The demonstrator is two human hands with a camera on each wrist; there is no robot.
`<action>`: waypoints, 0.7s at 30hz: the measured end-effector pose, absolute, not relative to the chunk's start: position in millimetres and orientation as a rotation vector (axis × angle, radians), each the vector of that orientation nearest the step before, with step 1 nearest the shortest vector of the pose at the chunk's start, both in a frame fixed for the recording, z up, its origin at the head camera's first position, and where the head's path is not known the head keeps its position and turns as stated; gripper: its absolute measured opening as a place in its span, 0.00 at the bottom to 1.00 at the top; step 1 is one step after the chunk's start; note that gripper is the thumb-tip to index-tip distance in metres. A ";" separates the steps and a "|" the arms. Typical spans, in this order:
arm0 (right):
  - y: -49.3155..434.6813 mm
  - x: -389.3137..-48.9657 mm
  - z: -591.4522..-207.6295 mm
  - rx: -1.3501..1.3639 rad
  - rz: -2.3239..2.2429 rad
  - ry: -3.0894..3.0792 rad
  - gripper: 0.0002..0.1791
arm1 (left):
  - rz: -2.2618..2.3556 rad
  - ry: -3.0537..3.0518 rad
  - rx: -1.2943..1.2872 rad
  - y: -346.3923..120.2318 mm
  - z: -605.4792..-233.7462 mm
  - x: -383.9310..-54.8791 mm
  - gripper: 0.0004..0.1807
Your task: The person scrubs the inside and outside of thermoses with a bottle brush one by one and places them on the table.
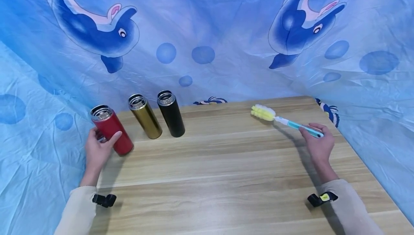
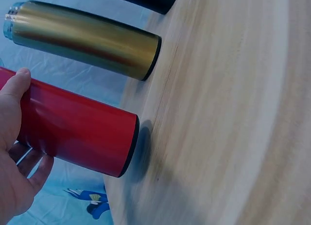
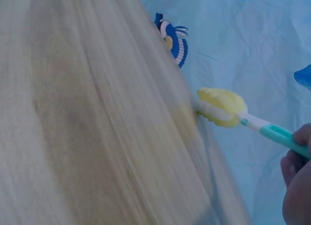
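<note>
My left hand (image 1: 98, 150) grips a red thermos bottle (image 1: 118, 136) around its side, thumb across the front and fingers behind. The bottle has no lid, so its steel mouth shows, and its black-rimmed base is close to the tabletop in the left wrist view. Beside it stand a gold thermos bottle (image 1: 147, 120) and a black one (image 1: 172, 116), both upright and lidless. On the right, my right hand (image 1: 319, 144) holds a bottle brush (image 3: 277, 133) by its turquoise and white handle. The brush's yellow and white sponge head (image 1: 263, 113) points left, above the table.
A wood-grain table (image 1: 220, 177) spreads under both hands. Blue cloth (image 1: 226, 19) printed with dolphins and bubbles hangs behind it and along both sides. Black wrist cameras (image 1: 104, 200) sit on both sleeves.
</note>
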State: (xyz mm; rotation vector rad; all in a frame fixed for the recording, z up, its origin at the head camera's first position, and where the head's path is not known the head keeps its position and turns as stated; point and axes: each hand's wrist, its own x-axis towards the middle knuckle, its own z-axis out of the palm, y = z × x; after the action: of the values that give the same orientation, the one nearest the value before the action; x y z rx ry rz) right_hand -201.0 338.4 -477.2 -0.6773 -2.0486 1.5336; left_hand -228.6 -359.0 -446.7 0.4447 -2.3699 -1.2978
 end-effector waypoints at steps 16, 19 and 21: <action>325.7 -204.9 -454.8 -0.358 1.916 -1.443 0.29 | -1.166 -2.377 0.281 -343.0 -438.5 -188.4 0.39; 322.9 -204.7 -449.2 -0.311 1.945 -1.391 0.29 | -1.145 -2.410 0.281 -337.7 -435.0 -182.9 0.40; 321.1 -204.6 -446.2 -0.283 1.959 -1.361 0.28 | -1.139 -2.433 0.293 -334.3 -432.9 -180.1 0.41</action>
State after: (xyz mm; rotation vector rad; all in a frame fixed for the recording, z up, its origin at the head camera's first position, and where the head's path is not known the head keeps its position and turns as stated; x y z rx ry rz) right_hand -204.6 321.1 -446.2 -0.2834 -1.3607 1.9592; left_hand -180.1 -334.3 -432.9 0.2926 -2.4330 -1.1393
